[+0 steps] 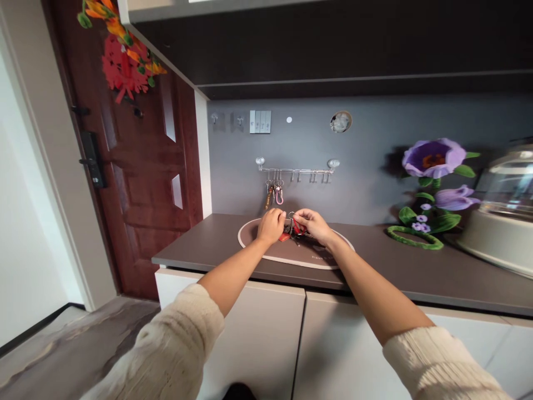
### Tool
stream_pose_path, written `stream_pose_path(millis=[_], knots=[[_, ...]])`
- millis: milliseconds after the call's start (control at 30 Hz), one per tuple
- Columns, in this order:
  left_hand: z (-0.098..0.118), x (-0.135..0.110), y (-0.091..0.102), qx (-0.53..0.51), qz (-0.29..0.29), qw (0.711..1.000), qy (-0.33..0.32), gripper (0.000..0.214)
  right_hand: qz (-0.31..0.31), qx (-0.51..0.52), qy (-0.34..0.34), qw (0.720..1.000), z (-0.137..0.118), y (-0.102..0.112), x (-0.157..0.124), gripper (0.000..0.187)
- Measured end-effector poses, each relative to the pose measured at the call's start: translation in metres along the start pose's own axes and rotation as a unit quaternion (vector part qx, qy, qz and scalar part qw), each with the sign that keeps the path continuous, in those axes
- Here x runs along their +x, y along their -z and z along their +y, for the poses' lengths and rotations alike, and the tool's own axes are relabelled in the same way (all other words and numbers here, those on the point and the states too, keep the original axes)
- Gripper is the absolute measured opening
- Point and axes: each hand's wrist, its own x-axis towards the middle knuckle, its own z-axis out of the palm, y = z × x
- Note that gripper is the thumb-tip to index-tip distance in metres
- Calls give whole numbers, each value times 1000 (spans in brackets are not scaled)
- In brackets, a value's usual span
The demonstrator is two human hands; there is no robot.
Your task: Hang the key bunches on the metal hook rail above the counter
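A bunch of keys (295,229) with red pieces on it hangs from a metal ring (292,215) between my hands, just above an oval brown mat (283,255). My right hand (314,224) pinches the bunch near the ring, from the right. Close by on the left, my left hand (271,225) is closed with its fingertips against or beside the keys; what its fingers grip is hidden. Behind the hands, more keys (275,190) with a pink carabiner (279,196) hang on a hook rail (297,171) fixed to the grey wall.
The mat lies on a dark countertop (187,244) over white cabinet doors (254,322). Purple knitted flowers (433,160) and a domed appliance (503,222) stand at right. Overhead is a dark cabinet (333,47); a brown door (137,205) is at left.
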Motion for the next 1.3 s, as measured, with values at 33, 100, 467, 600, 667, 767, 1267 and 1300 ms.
stream_pose_path(millis=[33, 100, 467, 600, 667, 767, 1267, 1300], knots=[[-1, 0, -1, 5, 1, 1000, 8, 28, 7, 0, 2, 1000, 0, 0, 0, 35], [-3, 0, -2, 12, -3, 1000, 17, 27, 23, 4, 7, 1000, 2, 1, 1, 36], [-2, 0, -5, 12, -19, 999, 26, 28, 116, 12, 33, 993, -22, 21, 31, 34], [-2, 0, -7, 9, -21, 999, 25, 29, 133, 20, 21, 991, -34, 29, 50, 33], [-3, 1, -8, 9, -26, 999, 24, 29, 148, 20, 12, 989, -37, 31, 59, 30], [-4, 2, -10, 5, -32, 999, 22, 29, 166, 21, -5, 986, -37, 32, 70, 25], [-8, 6, -18, -16, -32, 999, 15, 27, 224, 36, -53, 973, -21, 13, 119, 11], [-9, 6, -19, -14, -32, 999, 17, 27, 226, 40, -47, 972, -19, 12, 122, 10]])
